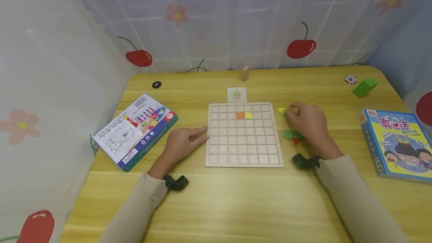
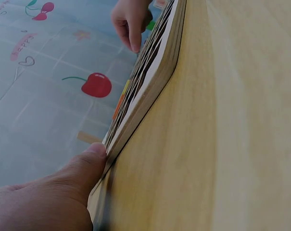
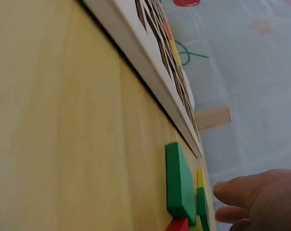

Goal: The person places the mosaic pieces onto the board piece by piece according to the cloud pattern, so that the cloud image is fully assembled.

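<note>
The board (image 1: pixel 243 163) lies mid-table (image 1: pixel 236 201), seven rows of seven cells. Two cells, side by side in the second row from the far edge, are filled: one with an orange square (image 1: pixel 240 115), the other with a yellow quarter-round (image 1: pixel 248 115).

A person's left grip (image 1: pixel 180 143) touches the board's left edge, thumb and finger apart. Their right grip (image 1: pixel 308 123) is right of the board over the loose pieces, thumb a little off the fingers; whether it pinches one cannot be told. At least four loose pieces show there: one yellow piece (image 1: pixel 281 110), two green pieces (image 1: pixel 288 134), one red piece (image 1: pixel 295 142). Others may be hidden.

Two boxes flank the board, a left box (image 1: pixel 116 138) and a right box (image 1: pixel 403 151), their contents hidden. Farther off are one card (image 1: pixel 237 95), just beyond the board, one wooden block (image 1: pixel 245 73), one green block (image 1: pixel 365 87) and two chips (image 1: pixel 156 84).
</note>
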A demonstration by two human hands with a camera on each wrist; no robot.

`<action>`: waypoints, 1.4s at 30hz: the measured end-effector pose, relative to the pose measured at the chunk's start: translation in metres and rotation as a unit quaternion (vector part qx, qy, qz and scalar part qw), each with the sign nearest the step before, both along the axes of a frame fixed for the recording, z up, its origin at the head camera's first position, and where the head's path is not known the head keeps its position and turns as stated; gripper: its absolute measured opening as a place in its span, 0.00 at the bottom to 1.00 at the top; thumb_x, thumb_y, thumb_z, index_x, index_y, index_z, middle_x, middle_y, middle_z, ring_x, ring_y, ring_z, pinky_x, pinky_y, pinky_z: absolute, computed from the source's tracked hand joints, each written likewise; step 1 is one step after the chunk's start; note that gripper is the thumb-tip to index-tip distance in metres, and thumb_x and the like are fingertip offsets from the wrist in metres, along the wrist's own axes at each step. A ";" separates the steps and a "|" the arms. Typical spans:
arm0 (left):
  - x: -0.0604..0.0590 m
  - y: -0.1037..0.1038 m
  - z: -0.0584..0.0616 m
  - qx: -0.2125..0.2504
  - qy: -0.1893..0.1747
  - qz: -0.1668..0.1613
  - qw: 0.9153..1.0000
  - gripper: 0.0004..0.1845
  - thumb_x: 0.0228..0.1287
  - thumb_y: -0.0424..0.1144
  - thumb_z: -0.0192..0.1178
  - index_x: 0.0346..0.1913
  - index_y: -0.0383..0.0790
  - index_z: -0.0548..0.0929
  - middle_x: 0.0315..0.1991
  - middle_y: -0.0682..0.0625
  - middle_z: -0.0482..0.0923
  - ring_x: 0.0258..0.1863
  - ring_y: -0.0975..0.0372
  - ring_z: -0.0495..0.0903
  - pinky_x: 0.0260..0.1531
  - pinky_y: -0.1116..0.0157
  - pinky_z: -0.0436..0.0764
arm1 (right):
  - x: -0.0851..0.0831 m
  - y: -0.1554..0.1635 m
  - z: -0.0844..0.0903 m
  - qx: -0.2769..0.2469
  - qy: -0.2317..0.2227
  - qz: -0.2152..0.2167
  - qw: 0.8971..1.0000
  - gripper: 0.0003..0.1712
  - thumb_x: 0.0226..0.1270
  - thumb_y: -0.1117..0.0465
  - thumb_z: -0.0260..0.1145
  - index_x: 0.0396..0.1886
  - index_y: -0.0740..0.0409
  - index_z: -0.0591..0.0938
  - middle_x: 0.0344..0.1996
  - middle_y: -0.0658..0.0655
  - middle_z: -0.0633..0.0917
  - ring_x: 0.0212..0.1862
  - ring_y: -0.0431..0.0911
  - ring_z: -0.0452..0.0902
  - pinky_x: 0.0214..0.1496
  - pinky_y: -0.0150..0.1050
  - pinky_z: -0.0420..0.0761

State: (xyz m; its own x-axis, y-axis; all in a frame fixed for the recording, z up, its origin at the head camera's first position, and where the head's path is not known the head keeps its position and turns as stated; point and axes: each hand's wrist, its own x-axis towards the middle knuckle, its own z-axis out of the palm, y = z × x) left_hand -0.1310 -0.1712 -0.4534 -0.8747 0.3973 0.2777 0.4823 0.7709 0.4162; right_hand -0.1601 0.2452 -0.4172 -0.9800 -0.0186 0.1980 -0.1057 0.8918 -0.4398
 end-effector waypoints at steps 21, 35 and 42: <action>0.000 0.000 -0.001 0.003 -0.001 -0.002 1.000 0.21 0.68 0.59 0.66 0.60 0.59 0.86 0.08 0.64 0.59 0.14 0.69 0.49 0.17 0.64 0.55 | -0.003 -0.012 -0.010 0.004 0.024 -0.008 1.000 0.25 0.70 0.45 0.68 0.44 0.65 0.87 0.21 0.56 0.84 0.20 0.51 0.74 0.19 0.42 0.68; 0.000 -0.001 0.000 0.011 0.001 0.000 1.000 0.21 0.68 0.58 0.66 0.60 0.59 0.87 0.09 0.64 0.64 0.13 0.68 0.54 0.17 0.64 0.56 | 0.008 -0.034 -0.013 -0.015 0.056 0.037 0.998 0.21 0.65 0.46 0.73 0.37 0.61 0.86 0.17 0.52 0.81 0.19 0.48 0.72 0.21 0.42 0.67; 0.001 -0.001 0.001 0.011 0.003 0.001 1.000 0.20 0.68 0.57 0.67 0.60 0.59 0.87 0.09 0.63 0.59 0.13 0.68 0.51 0.18 0.64 0.54 | 0.018 -0.044 -0.007 -0.005 0.011 0.058 0.998 0.23 0.65 0.42 0.73 0.37 0.60 0.86 0.15 0.51 0.75 0.18 0.47 0.67 0.20 0.41 0.64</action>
